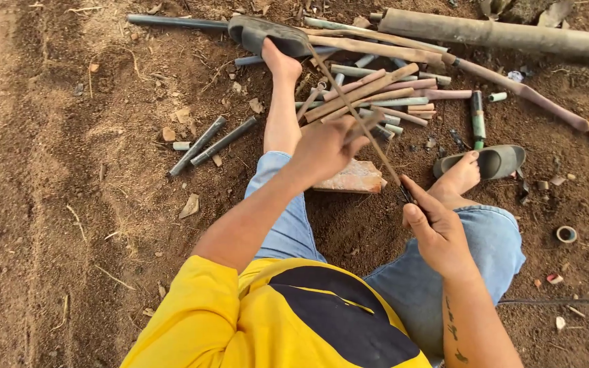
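- Right hand (438, 235) closes its grip on a dark handle, thin blade (366, 133) slanting up and away.
- Left hand (325, 150) clamps a bamboo stick (359, 92) just beyond — a slip could nick those fingers.
- Brick (352, 177) underneath, cut bamboo pile (390, 102) farther off.

left hand (325, 146) fisted, arm stretched forward; right hand (438, 232) closed in grip, thumb up, wrist bent.

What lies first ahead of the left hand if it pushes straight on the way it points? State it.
Probably the pile of cut grey and tan pipe pieces on the soil: the left hand points up-frame straight at it. Depth is unclear, so it might pass above them.
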